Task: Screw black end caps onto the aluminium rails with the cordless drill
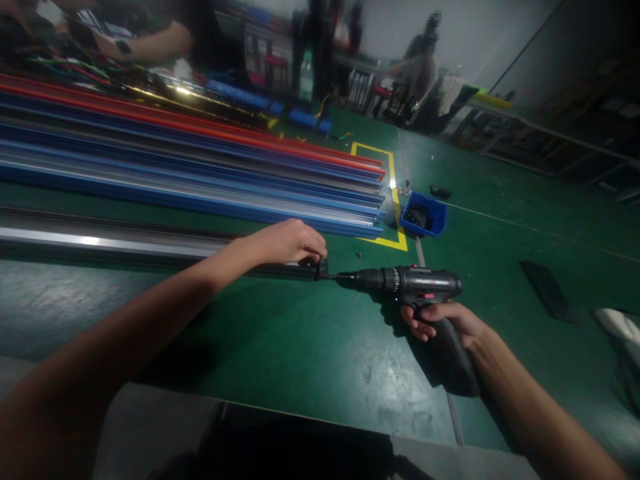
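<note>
A long dark metal rail [125, 247] lies on the green floor and runs from the left edge to the middle. My left hand [287, 241] is closed over its right end, fingers curled down onto a small black end piece [320, 268]. My right hand [443, 323] grips the handle of a black cordless drill [415, 283]. The drill lies level, and its bit points left and touches the end piece at the rail's end.
A stack of blue, red and grey rails [200, 167] lies behind. A blue bin [425, 217] of dark parts sits on yellow floor tape. A flat black piece [547, 290] lies at right. Other people sit at tables in the back.
</note>
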The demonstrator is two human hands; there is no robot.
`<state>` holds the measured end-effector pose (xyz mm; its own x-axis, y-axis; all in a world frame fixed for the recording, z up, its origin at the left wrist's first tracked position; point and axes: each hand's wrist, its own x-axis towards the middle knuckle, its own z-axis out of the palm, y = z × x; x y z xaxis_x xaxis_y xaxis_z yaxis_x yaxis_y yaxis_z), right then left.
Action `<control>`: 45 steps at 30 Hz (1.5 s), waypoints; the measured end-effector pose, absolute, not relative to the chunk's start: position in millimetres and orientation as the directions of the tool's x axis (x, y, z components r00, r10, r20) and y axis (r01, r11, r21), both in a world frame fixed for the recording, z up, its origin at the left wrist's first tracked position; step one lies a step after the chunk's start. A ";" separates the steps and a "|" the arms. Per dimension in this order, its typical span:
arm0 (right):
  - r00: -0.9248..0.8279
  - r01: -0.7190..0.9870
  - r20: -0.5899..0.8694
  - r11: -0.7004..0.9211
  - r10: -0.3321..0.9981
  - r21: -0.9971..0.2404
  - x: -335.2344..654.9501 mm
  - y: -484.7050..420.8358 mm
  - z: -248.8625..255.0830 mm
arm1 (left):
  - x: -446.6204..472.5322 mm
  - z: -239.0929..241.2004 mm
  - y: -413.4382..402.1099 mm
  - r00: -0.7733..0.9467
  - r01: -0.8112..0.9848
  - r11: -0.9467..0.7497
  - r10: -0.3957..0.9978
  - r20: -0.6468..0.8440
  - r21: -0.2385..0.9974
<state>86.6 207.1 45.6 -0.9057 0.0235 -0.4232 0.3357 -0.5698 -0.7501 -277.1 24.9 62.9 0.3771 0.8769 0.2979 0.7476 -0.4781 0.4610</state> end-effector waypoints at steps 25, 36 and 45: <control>-0.939 0.299 -0.343 -0.562 -0.030 -0.771 92.6 211.5 36.4 | -276.0 61.9 21.8 0.335 0.806 -0.427 0.900 0.278 0.411; -0.930 0.310 -0.366 -0.583 -0.023 -0.751 95.1 211.5 35.0 | -277.1 60.8 21.7 0.339 0.820 -0.417 0.906 0.255 0.391; -0.893 0.369 -0.449 -0.526 0.028 -0.766 92.3 207.1 41.7 | -273.4 66.5 20.2 0.315 0.825 -0.394 0.916 0.249 0.406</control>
